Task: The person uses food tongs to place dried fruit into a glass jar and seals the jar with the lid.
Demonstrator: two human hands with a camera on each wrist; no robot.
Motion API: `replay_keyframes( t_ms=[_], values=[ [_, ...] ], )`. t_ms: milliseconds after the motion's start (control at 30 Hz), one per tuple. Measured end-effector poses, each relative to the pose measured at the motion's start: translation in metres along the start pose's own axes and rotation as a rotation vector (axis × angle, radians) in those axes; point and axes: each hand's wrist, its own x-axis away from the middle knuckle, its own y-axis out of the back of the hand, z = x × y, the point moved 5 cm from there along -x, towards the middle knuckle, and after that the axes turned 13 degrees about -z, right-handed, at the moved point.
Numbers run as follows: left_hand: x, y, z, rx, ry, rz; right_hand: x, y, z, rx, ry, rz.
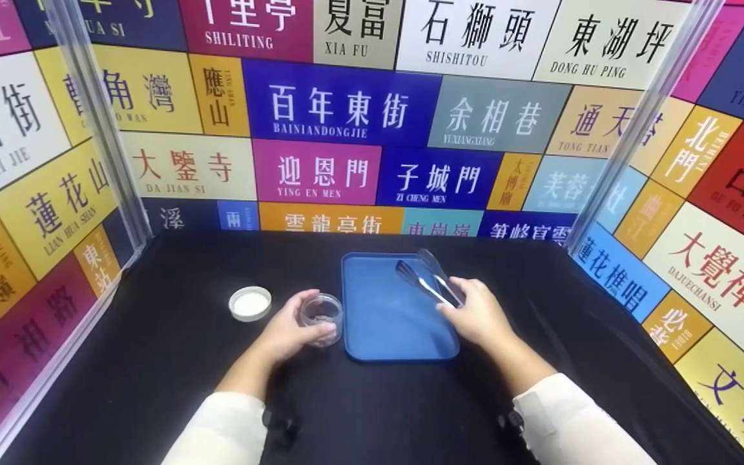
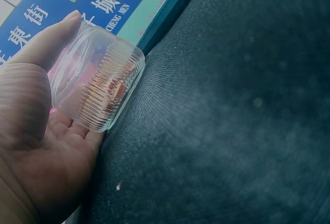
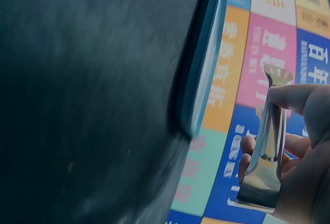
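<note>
My left hand (image 1: 287, 330) grips a clear ribbed jar (image 2: 98, 82) without a lid, thumb on one side and fingers on the other. In the left wrist view, small reddish-brown contents (image 2: 117, 89) show near the jar's bottom. The jar stands just left of a blue tray (image 1: 388, 316). Above the tray's right side, my right hand (image 1: 478, 313) holds metal tongs (image 3: 268, 141) between thumb and fingers. Their slotted ends (image 1: 409, 272) point away from me and stand apart, with nothing between them.
A round white lid (image 1: 250, 303) lies on the black tabletop (image 1: 372, 413) to the left of my left hand. Walls (image 1: 346, 110) covered with coloured sign panels enclose the table at the back and both sides, with clear corner posts (image 1: 630, 135).
</note>
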Motion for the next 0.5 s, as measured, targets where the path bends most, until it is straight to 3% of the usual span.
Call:
replay_keyframes(
  t_ms=[500],
  values=[
    [0.0,0.001,-0.001,-0.004,-0.009,-0.014,-0.02,0.024,-0.065,0.085,-0.073,-0.039]
  ],
)
